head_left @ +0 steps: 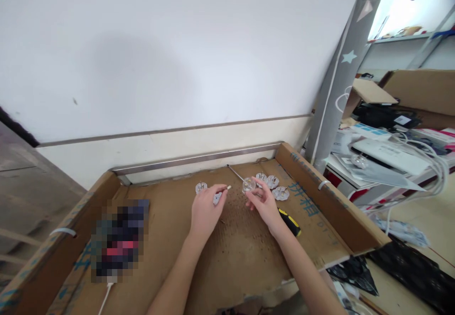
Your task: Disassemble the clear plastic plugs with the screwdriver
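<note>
My left hand [208, 207] is closed, with a small pale piece [229, 187] pinched at its fingertips; its kind is too small to tell. My right hand [265, 203] grips a round clear plastic piece with metal parts [248, 184], held just right of the left fingertips. Under the right hand lies a screwdriver with a yellow and black handle [290, 223], its shaft pointing to the back. Similar clear pieces with metal pins lie behind and right of that hand, one of them a clear piece [280, 193] at the right. Another clear piece [201, 187] rests behind my left hand.
The work surface is a cardboard tray [170, 258] with raised side walls. A blurred-out dark object [122, 239] with a white cable [105, 298] lies at the left. A wall rises behind, and a grey pipe [330, 83] stands at the right, near a cluttered table.
</note>
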A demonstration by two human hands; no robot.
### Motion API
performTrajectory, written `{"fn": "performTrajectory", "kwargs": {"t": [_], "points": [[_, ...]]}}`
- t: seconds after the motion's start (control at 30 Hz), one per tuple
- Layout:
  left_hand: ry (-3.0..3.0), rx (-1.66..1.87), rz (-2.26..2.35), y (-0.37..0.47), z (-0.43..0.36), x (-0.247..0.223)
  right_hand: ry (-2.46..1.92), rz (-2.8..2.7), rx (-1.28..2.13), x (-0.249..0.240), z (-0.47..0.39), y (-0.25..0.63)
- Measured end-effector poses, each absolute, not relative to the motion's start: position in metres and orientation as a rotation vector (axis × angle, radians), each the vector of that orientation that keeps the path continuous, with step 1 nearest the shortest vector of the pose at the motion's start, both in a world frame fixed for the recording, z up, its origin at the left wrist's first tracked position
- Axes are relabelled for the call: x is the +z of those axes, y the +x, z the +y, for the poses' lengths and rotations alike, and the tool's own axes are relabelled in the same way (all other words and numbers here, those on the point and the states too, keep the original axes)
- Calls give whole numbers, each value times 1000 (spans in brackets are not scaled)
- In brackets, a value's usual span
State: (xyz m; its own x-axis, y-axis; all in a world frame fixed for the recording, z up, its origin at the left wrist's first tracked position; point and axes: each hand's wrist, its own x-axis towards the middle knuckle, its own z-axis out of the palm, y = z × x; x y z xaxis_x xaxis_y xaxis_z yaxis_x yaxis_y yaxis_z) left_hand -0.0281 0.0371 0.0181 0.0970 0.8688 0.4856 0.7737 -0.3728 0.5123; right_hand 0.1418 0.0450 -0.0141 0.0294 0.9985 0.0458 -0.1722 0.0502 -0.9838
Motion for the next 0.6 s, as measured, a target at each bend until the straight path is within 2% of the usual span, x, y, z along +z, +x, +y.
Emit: {"fn": "performTrajectory", "kwargs": {"t": [0.13, 0.3, 0.6], "points": [[2210, 1273, 1602, -29, 37, 15, -1099, -1251, 1139, -17, 38, 137], [2359, 1235, 1433, -20, 33, 11, -1133, -1434, 1081, -19, 32, 132], [2490, 1181, 1437, -19, 31, 15, -1159, -1525, 1030, -17, 32, 132]]}}
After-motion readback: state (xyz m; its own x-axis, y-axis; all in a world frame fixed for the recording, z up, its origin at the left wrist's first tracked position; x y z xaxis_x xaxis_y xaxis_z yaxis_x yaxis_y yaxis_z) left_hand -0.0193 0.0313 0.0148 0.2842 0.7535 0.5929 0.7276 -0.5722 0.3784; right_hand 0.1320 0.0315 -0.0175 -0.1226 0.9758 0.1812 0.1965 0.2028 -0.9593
